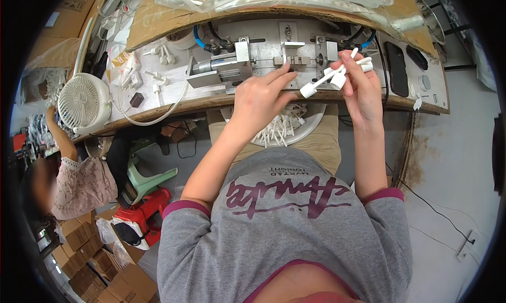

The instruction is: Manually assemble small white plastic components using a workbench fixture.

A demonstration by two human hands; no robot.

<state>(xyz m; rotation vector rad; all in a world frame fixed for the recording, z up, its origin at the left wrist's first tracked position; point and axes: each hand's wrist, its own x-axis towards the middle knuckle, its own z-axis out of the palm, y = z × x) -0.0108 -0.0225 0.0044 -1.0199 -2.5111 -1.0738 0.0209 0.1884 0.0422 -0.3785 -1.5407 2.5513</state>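
Several white plastic stems with cylindrical caps [337,80] are pinched in the fingers of my right hand [365,92], just right of the metal clamping fixture [292,60]. My left hand [262,96] has its fingers stretched out and apart at the fixture's front edge. One fingertip comes close to a small white piece [284,54] in the middle of the fixture; whether it touches cannot be made out. Below, a white basin [314,124] on my lap holds a heap of similar white stems [278,131], partly hidden by my left hand.
A metal cylinder [211,65] with blue air hoses [198,36] flanks the fixture. A cardboard sheet [179,21] overhangs the bench's back. Left are a white fan [84,102] and loose white parts [156,81]; right, a black phone [396,68]. Another person [84,181] sits at far left.
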